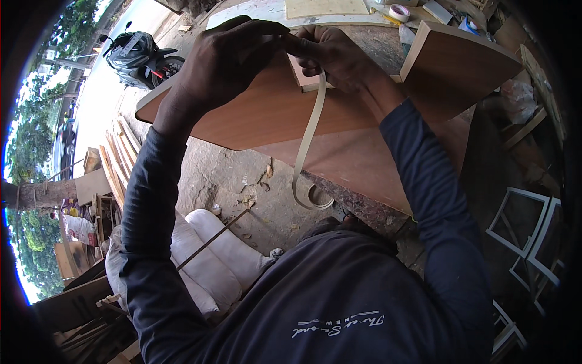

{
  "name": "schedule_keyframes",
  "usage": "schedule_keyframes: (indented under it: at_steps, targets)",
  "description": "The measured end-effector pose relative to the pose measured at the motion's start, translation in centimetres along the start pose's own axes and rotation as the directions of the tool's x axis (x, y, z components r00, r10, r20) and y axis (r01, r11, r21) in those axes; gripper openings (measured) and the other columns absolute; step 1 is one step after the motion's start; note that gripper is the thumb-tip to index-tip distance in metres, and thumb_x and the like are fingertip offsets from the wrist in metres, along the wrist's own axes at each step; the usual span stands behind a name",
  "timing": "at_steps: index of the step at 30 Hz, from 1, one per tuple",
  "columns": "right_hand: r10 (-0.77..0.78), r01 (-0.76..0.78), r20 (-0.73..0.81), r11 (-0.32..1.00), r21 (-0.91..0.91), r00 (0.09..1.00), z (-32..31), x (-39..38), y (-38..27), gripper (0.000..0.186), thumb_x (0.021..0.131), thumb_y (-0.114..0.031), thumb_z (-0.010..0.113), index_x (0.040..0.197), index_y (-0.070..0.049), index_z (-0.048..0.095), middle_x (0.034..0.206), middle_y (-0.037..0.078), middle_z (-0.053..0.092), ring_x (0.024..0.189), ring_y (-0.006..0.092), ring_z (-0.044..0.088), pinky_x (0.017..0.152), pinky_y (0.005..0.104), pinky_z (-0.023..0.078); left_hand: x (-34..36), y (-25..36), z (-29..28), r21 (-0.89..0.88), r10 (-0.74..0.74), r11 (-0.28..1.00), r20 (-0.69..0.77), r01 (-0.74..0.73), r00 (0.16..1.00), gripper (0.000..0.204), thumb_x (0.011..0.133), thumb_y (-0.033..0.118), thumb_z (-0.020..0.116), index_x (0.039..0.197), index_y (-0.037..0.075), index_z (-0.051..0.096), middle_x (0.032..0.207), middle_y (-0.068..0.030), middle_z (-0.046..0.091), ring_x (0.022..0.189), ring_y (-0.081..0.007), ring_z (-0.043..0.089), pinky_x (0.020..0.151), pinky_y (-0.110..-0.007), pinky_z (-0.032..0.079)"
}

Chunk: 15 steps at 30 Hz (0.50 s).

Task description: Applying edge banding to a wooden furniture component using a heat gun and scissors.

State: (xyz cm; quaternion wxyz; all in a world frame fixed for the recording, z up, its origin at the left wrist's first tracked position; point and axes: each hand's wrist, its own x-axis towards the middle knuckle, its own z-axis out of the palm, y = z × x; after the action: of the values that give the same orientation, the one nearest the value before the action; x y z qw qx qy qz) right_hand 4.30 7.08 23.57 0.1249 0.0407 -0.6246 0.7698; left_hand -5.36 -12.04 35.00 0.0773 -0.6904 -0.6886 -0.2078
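A wood-grain brown board with a rectangular notch in its pale upper edge spans the view in front of me. My right hand is closed at the notch, pinching a cream edge banding strip. From there the strip hangs past the board and curls into a loose coil low down. Over the board's upper edge, my left hand is bent and closed, its fingertips meeting those of my right hand. What lies between the left fingers is hidden.
A lower brown panel lies under the board. White sacks, a thin stick and timber strips stand left. A motorbike is parked beyond. White frames lean at right; a tape roll sits at the back.
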Motion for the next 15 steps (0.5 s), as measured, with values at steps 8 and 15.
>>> schedule_keyframes:
  at_steps: [8, 15]
  targets:
    - [-0.017, 0.016, 0.028, 0.999, 0.049, 0.999, 0.2, 0.0, 0.8, 0.06, 0.078, -0.061, 0.085, 0.087, -0.007, 0.06, 0.07, -0.005, 0.051, 0.063, 0.0049, 0.046, 0.059, 0.0226, 0.043, 0.3, 0.2, 0.8, -0.003, -0.117, 0.993, -0.006, 0.117, 0.993, 0.019, 0.102, 0.014, 0.065, 0.118, 0.006, 0.07, 0.098, -0.0109, 0.075, 0.086, -0.0218, 0.075, 0.074, -0.034, 0.058]
    - [0.004, -0.01, 0.051, 0.991, 0.133, 0.999, 0.2, 0.3, 1.6, 0.05, 0.086, -0.055, 0.081, 0.088, -0.01, 0.059, 0.069, -0.005, 0.054, 0.06, 0.0053, 0.048, 0.057, 0.024, 0.044, 0.6, -0.7, 1.1, 0.044, 0.035, 0.998, -0.066, -0.032, 0.997, 0.015, 0.098, 0.01, 0.069, 0.113, 0.006, 0.071, 0.095, -0.0099, 0.074, 0.082, -0.0252, 0.075, 0.07, -0.035, 0.058]
